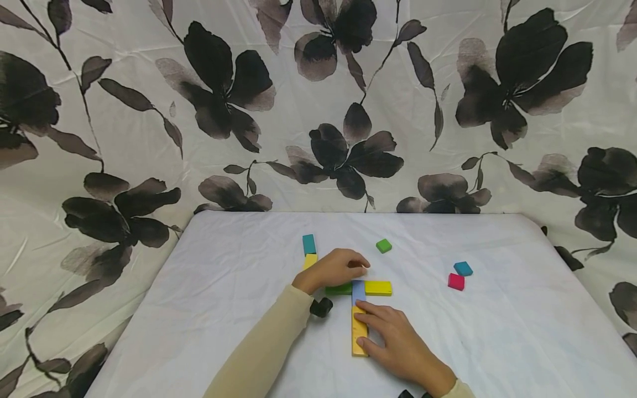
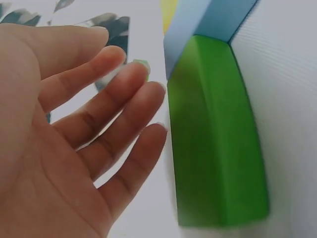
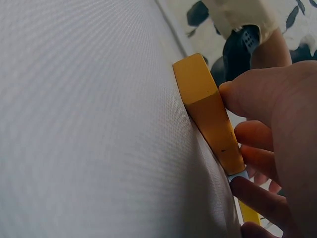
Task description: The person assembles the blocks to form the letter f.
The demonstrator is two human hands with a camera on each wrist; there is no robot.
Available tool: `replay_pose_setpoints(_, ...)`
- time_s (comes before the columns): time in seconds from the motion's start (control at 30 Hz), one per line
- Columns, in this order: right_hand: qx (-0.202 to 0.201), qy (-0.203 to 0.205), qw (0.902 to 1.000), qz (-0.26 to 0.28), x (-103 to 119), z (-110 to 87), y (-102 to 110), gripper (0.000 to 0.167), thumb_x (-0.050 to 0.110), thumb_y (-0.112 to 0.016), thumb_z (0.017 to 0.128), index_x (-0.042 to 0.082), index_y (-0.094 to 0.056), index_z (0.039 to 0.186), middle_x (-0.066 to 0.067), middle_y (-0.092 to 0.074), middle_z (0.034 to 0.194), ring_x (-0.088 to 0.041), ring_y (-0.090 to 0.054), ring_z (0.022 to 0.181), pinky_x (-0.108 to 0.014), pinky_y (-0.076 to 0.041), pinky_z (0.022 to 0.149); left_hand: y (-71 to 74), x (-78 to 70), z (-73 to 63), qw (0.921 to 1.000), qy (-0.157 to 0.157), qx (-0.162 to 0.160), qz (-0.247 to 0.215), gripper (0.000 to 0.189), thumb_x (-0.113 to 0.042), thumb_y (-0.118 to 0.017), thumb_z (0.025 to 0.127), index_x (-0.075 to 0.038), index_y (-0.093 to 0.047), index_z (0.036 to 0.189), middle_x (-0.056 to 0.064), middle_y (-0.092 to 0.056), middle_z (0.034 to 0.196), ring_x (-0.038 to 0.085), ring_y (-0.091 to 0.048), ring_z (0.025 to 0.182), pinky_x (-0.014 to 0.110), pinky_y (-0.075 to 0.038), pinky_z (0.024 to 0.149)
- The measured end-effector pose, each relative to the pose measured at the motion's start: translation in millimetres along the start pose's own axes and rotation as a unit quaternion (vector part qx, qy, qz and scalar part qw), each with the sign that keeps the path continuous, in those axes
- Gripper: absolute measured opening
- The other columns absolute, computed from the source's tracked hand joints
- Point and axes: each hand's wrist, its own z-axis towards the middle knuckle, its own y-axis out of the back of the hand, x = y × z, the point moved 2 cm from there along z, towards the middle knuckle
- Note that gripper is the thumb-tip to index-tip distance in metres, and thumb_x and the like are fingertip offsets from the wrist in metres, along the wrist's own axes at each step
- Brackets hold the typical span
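Observation:
My left hand (image 1: pixel 335 268) hovers over a green block (image 2: pixel 213 144), its fingers loosely bent and holding nothing. In the left wrist view the fingertips are just beside that block. My right hand (image 1: pixel 398 340) rests on an orange block (image 1: pixel 359 331) with thumb and fingertips touching it. A light blue block (image 1: pixel 358 289) stands in line beyond the orange one, the right index fingertip near where they meet. The green block and a yellow block (image 1: pixel 379 288) extend to either side of the light blue block, forming a cross-like shape.
Beyond the left hand lie a teal block (image 1: pixel 308 244) and a partly hidden yellow block (image 1: pixel 310 260). A small green block (image 1: pixel 384 246) lies farther back. At the right are a blue block (image 1: pixel 463 268) and a red block (image 1: pixel 455 282). White cloth (image 1: pixel 522 331) covers the table.

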Motion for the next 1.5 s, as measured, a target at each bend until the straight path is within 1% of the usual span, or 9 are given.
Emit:
replay_pose_setpoints(0.33, -0.022, 0.013, 0.9997, 0.0, -0.9, -2.5, 0.2, 0.044, 0.038, -0.068, 0.095, 0.017, -0.066, 0.134, 0.01, -0.046, 0.152, -0.012, -0.045, 0.132, -0.05, -0.038, 0.104, 10.8, 15.6, -28.1, 0.996, 0.01, -0.081, -0.035, 0.024, -0.025, -0.061, 0.101, -0.017, -0.073, 0.12, -0.01, -0.067, 0.109, 0.009, -0.06, 0.098, 0.031, -0.05, 0.091)
replay_pose_setpoints(0.43, -0.021, 0.012, 0.9997, -0.001, -0.8, -2.5, -0.3, 0.044, 0.039, -0.068, 0.096, 0.018, -0.066, 0.134, 0.011, -0.045, 0.152, -0.012, -0.045, 0.132, -0.05, -0.038, 0.104, 15.9, 20.5, -35.4, 0.9931, 0.016, -0.105, -0.05, 0.024, -0.025, -0.061, 0.101, -0.017, -0.072, 0.12, -0.009, -0.067, 0.112, 0.009, -0.061, 0.097, 0.031, -0.051, 0.089)
replay_pose_setpoints(0.53, -0.019, 0.012, 0.9997, 0.0, -0.6, -2.2, -0.6, 0.044, 0.04, -0.067, 0.096, 0.018, -0.066, 0.135, 0.011, -0.045, 0.152, -0.012, -0.045, 0.132, -0.05, -0.038, 0.104, 21.8, 26.3, -41.4, 0.9897, 0.011, -0.129, -0.06, 0.024, -0.024, -0.061, 0.101, -0.014, -0.072, 0.12, -0.007, -0.068, 0.114, 0.011, -0.062, 0.097, 0.033, -0.051, 0.088)
replay_pose_setpoints(0.73, -0.02, 0.014, 0.9997, 0.001, -1.0, -2.1, -0.2, 0.045, 0.039, -0.068, 0.095, 0.018, -0.065, 0.135, 0.011, -0.045, 0.152, -0.012, -0.045, 0.132, -0.049, -0.038, 0.104, 30.3, 38.1, -52.8, 0.9814, 0.018, -0.175, -0.077, 0.021, -0.021, -0.062, 0.101, -0.013, -0.073, 0.118, -0.006, -0.07, 0.109, 0.011, -0.063, 0.093, 0.033, -0.053, 0.082)
replay_pose_setpoints(0.83, -0.02, 0.015, 0.9997, -0.002, -1.0, -2.0, 0.1, 0.045, 0.039, -0.067, 0.095, 0.018, -0.066, 0.135, 0.011, -0.045, 0.152, -0.012, -0.045, 0.132, -0.049, -0.038, 0.104, 30.9, 43.3, -56.8, 0.9789, 0.02, -0.188, -0.077, 0.019, -0.019, -0.063, 0.1, -0.012, -0.074, 0.115, -0.006, -0.07, 0.106, 0.011, -0.063, 0.091, 0.033, -0.053, 0.081)
replay_pose_setpoints(1.0, -0.016, 0.015, 0.9997, -0.002, -1.2, -1.6, 0.5, 0.045, 0.042, -0.066, 0.096, 0.018, -0.066, 0.135, 0.011, -0.045, 0.152, -0.012, -0.045, 0.132, -0.049, -0.038, 0.104, 28.8, 50.7, -61.5, 0.9761, 0.027, -0.204, -0.068, 0.017, -0.017, -0.065, 0.099, -0.011, -0.074, 0.112, -0.006, -0.069, 0.104, 0.01, -0.063, 0.091, 0.032, -0.052, 0.083)
replay_pose_setpoints(1.23, -0.016, 0.02, 0.9996, -0.009, -3.3, -0.7, 1.1, 0.046, 0.046, -0.065, 0.096, 0.019, -0.066, 0.134, 0.012, -0.045, 0.152, -0.012, -0.045, 0.132, -0.049, -0.038, 0.104, 29.5, 58.2, -69.8, 0.9653, 0.016, -0.249, -0.077, 0.015, -0.009, -0.068, 0.096, -0.007, -0.075, 0.109, -0.002, -0.07, 0.101, 0.014, -0.063, 0.087, 0.035, -0.053, 0.081)
replay_pose_setpoints(1.4, -0.012, 0.02, 0.9997, -0.008, -4.6, -0.1, 1.2, 0.047, 0.046, -0.067, 0.095, 0.02, -0.066, 0.134, 0.012, -0.045, 0.152, -0.012, -0.045, 0.133, -0.049, -0.038, 0.104, 30.5, 63.3, -73.3, 0.9605, 0.03, -0.266, -0.078, 0.015, -0.009, -0.068, 0.095, -0.011, -0.076, 0.108, -0.003, -0.069, 0.1, 0.015, -0.064, 0.089, 0.035, -0.053, 0.083)
replay_pose_setpoints(1.5, -0.005, 0.018, 0.9998, -0.005, -5.1, -0.3, 1.1, 0.049, 0.047, -0.067, 0.094, 0.021, -0.065, 0.135, 0.012, -0.044, 0.152, -0.012, -0.045, 0.133, -0.049, -0.038, 0.104, 29.5, 68.0, -74.5, 0.958, 0.048, -0.272, -0.077, 0.015, -0.012, -0.068, 0.096, -0.013, -0.075, 0.109, -0.004, -0.069, 0.102, 0.015, -0.063, 0.091, 0.035, -0.052, 0.084)
